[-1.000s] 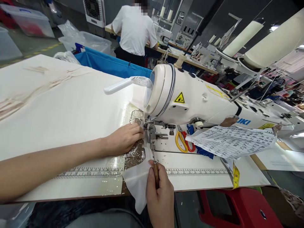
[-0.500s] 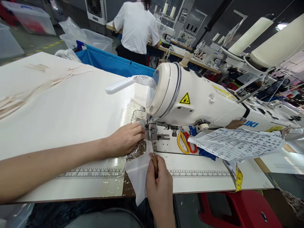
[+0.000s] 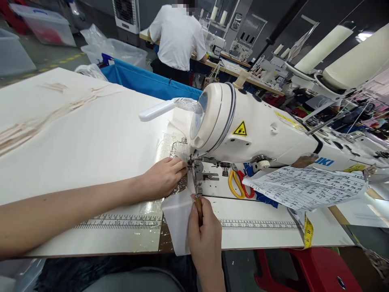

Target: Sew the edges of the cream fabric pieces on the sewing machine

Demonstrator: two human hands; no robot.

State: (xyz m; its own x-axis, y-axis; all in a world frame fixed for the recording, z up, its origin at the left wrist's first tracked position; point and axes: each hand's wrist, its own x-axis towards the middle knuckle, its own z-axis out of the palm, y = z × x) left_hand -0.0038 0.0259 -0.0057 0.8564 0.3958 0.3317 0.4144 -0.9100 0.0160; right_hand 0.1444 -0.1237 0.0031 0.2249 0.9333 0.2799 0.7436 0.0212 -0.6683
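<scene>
A white sewing machine point(image 3: 252, 125) reaches in from the right, its head over the needle plate. A thin, sheer white fabric piece point(image 3: 176, 217) runs from under the presser foot point(image 3: 190, 162) down past the table's front edge. My left hand point(image 3: 165, 176) lies just left of the needle area, its fingers curled together on the fabric's upper part; their tips are partly hidden. In my right hand point(image 3: 205, 233) is an awl point(image 3: 198, 207) with a wooden handle, gripped closed. Its thin metal shaft points up to the presser foot, beside the fabric.
Yellow and red scissors point(image 3: 237, 184) lie right of the needle plate. A printed sheet point(image 3: 306, 186) hangs under the machine arm, near a yellow tape measure point(image 3: 308, 231). A ruler strip point(image 3: 121, 222) lines the front edge. A red stool point(image 3: 316, 267) stands below; a person point(image 3: 179, 36) sits beyond.
The fabric's lower tip has risen slightly toward the machine. Both hands keep nearly the same places and holds. The whole view has shifted a little.
</scene>
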